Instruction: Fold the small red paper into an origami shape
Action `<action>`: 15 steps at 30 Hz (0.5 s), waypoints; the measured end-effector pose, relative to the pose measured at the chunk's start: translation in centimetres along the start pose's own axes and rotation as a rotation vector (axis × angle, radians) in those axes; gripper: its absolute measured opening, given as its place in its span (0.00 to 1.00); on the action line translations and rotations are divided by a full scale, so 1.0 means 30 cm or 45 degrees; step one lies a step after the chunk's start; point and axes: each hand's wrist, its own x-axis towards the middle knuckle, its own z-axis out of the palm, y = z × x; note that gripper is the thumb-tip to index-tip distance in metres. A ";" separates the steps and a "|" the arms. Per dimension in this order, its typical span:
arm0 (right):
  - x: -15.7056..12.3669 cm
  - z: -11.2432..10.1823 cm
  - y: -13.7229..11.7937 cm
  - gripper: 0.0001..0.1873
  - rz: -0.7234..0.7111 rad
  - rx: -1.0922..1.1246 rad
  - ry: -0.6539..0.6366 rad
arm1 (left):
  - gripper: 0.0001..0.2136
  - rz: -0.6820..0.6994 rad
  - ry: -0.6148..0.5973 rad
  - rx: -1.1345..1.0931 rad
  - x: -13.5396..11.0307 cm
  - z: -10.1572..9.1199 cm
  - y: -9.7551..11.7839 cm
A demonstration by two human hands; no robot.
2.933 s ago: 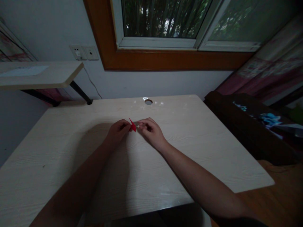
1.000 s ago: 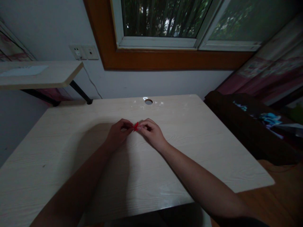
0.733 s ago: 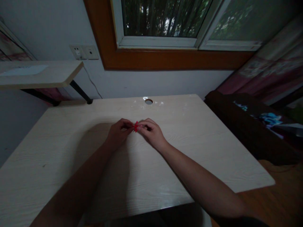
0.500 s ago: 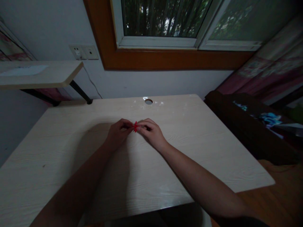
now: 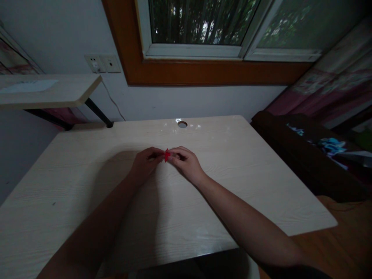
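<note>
Between my two hands is a small red piece with pointed ends [image 5: 167, 155], perhaps folded paper; its exact kind is too small to make out. My left hand [image 5: 146, 161] pinches its left side with thumb and fingertips. From the other side, my right hand [image 5: 186, 161] grips it the same way. The fingertips of both hands nearly meet and hide part of the red piece. Both hands are over the middle of the pale wood-grain desk [image 5: 229, 193].
A round cable hole [image 5: 182, 124] is near the desk's back edge. On the left, a raised shelf [image 5: 78, 91] on black legs bears a white sheet [image 5: 29, 86]. Right of the desk stands a dark brown piece of furniture [image 5: 302, 155] with blue cloth [image 5: 333, 146] on it.
The red piece has turned slightly, so more of its face shows between the fingertips. Both hands keep their pinch and have hardly moved.
</note>
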 end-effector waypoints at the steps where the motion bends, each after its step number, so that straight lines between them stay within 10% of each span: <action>1: 0.000 -0.001 0.001 0.10 0.001 -0.009 -0.003 | 0.09 -0.005 -0.012 -0.016 0.000 0.000 -0.001; 15: -0.001 0.003 0.006 0.11 -0.003 -0.033 0.002 | 0.11 -0.058 -0.069 -0.048 0.003 -0.001 -0.012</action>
